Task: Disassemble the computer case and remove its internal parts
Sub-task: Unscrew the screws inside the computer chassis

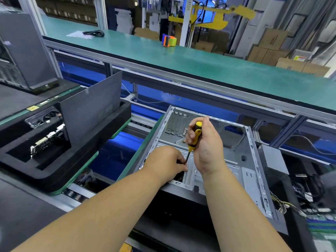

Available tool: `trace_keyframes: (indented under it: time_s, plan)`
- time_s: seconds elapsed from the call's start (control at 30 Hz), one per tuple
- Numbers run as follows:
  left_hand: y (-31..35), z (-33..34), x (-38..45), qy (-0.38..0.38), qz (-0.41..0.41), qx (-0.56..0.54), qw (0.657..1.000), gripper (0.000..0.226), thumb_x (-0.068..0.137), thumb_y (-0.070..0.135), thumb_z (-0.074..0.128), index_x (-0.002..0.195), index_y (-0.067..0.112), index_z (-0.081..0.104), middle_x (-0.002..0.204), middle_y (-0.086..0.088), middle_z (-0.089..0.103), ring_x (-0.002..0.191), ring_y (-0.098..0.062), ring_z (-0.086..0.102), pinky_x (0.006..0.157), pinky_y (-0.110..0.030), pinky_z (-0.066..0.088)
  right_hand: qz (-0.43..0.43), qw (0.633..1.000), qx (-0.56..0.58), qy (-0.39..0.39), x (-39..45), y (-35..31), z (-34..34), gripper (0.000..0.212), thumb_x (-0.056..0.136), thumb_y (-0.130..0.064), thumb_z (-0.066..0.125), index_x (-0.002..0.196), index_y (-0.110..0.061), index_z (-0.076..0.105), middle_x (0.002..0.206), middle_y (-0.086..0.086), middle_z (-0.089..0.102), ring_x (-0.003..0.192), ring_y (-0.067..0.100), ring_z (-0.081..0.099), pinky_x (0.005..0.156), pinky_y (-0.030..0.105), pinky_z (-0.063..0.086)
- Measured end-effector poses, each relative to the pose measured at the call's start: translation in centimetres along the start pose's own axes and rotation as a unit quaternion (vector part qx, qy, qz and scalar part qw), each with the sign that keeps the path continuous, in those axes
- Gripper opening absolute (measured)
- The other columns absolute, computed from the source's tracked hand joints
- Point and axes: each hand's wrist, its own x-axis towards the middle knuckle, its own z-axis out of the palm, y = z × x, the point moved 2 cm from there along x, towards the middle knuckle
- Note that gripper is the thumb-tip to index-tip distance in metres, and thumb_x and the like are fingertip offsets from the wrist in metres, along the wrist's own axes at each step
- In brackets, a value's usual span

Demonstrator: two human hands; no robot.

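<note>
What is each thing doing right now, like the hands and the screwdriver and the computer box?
right hand: grips the screwdriver handle.
screwdriver: upright, tip down inside the case.
left hand: fingers curled at the screwdriver tip; what they pinch is hidden.
computer case: lying on its side, open, mostly bare metal inside.
side panel: off, standing in the black foam tray.
tape dispenser: sitting on the green bench.

Foam tray [54, 171] left of computer case [254, 160].
</note>
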Motion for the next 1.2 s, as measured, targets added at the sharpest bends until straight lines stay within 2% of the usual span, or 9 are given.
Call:
trace_keyframes:
  time_s: [0.13,0.33,0.53,0.6,0.7,0.83,1.0,1.1,1.2]
  plan:
    - [-0.1,0.1,0.0,-0.001,0.003,-0.002,1.0,0.02,0.077,0.049,0.074,0.087,0.032,0.076,0.08,0.008,0.07,0.074,-0.01,0.062,0.073,-0.031,0.056,0.004,0.998,0.066,-0.012,0.3,0.4,0.4,0.045,0.101,-0.046,0.035,0.08,-0.014,0.059,0.055,-0.002,0.037,0.049,0.013,0.029,0.049,0.024,0.027]
    - [-0.2,0.2,0.2,0.004,0.007,-0.011,1.0,0.02,0.077,0.048,0.074,0.088,0.032,0.077,0.081,0.007,0.071,0.074,-0.01,0.063,0.072,-0.031,0.056,0.01,0.998,0.051,-0.032,0.3,0.1,0.0,0.019,0.096,-0.031,0.044,0.082,-0.017,0.045,0.059,0.0,0.038,0.051,0.016,0.028,0.054,0.031,0.019]
    - [-0.1,0.2,0.1,-0.003,0.01,-0.015,1.0,0.02,0.08,0.047,0.072,0.086,0.028,0.077,0.08,0.005,0.069,0.075,-0.012,0.063,0.071,-0.033,0.056,0.017,0.999,-0.041,-0.011,0.1,-0.8,-0.3,0.022,0.095,-0.03,0.046,0.08,-0.016,0.056,0.07,0.004,0.058,0.061,0.02,0.052,0.061,0.031,0.048]
    - [-0.1,0.1,0.1,-0.001,0.013,-0.016,1.0,0.021,0.081,0.046,0.072,0.086,0.027,0.077,0.081,0.005,0.07,0.077,-0.013,0.063,0.072,-0.033,0.056,0.03,0.997,-0.065,0.007,0.4,-1.0,-0.2,0.025,0.094,-0.029,0.046,0.077,-0.017,0.06,0.069,0.003,0.059,0.061,0.019,0.054,0.066,0.034,0.05]
    - [0.0,0.1,0.0,-0.002,0.016,-0.008,1.0,0.021,0.081,0.047,0.071,0.089,0.029,0.078,0.083,0.006,0.07,0.078,-0.012,0.063,0.074,-0.031,0.056,0.036,0.998,-0.053,0.011,0.4,-0.9,0.2,0.032,0.094,-0.03,0.041,0.071,-0.02,0.061,0.06,0.001,0.05,0.058,0.017,0.046,0.065,0.035,0.041]
    - [0.0,0.0,-0.1,0.003,0.011,0.0,1.0,0.021,0.08,0.049,0.072,0.09,0.031,0.077,0.081,0.007,0.07,0.076,-0.01,0.063,0.073,-0.03,0.056,0.017,1.0,0.011,-0.001,0.1,-0.3,0.5,0.037,0.096,-0.027,0.038,0.066,-0.015,0.055,0.051,-0.001,0.035,0.049,0.015,0.029,0.051,0.027,0.025]
    - [0.0,-0.1,-0.1,0.013,0.016,-0.002,1.0,0.023,0.079,0.049,0.073,0.093,0.032,0.078,0.086,0.007,0.071,0.08,-0.012,0.063,0.074,-0.032,0.056,0.009,0.997,0.075,-0.005,0.1,-0.2,-0.2,0.03,0.098,-0.033,0.04,0.078,-0.014,0.05,0.05,-0.003,0.033,0.047,0.014,0.024,0.056,0.034,0.015]
    - [0.0,-0.1,-0.1,0.013,0.015,-0.002,1.0,0.021,0.079,0.049,0.073,0.089,0.031,0.078,0.081,0.007,0.07,0.076,-0.011,0.062,0.072,-0.031,0.056,0.01,0.999,0.046,-0.008,0.1,-0.3,-0.1,0.022,0.097,-0.031,0.042,0.08,-0.017,0.042,0.054,-0.001,0.041,0.048,0.015,0.028,0.053,0.03,0.021]
    - [-0.1,-0.1,-0.2,0.013,0.008,-0.01,1.0,0.02,0.079,0.048,0.073,0.087,0.03,0.078,0.079,0.007,0.07,0.074,-0.01,0.062,0.071,-0.03,0.056,0.007,1.0,-0.011,-0.01,0.1,-0.5,0.2,0.023,0.097,-0.033,0.043,0.078,-0.019,0.045,0.064,0.003,0.054,0.052,0.017,0.039,0.054,0.029,0.031]
